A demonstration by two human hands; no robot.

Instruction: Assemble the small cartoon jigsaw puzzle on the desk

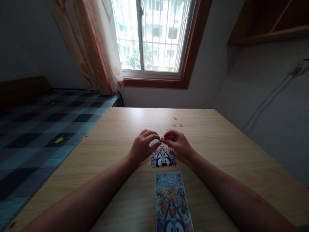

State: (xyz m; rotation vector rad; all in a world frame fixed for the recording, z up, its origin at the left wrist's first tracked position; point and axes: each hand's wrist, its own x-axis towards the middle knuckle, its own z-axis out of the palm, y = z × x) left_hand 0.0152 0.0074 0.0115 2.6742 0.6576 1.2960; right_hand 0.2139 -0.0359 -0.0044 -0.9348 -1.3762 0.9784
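Observation:
A partly assembled jigsaw puzzle (164, 158) lies on the table, its lower part showing a blue cartoon dog's face. Just over its upper part, my left hand (145, 144) and my right hand (177, 141) meet fingertip to fingertip. Between them is a small puzzle piece (161, 139) with some red on it, pinched by thumb and fingers from both sides. Whether it is one piece or two joined, I cannot tell. My hands partly cover the puzzle's upper area.
Several loose puzzle pieces (174, 125) lie beyond my hands on the wooden table (116, 141). Nearer me is a Bluey picture box or sheet (172, 201). A bed with a checked cover (60, 125) stands left; a curtain (89, 45) hangs beside the window (156, 38).

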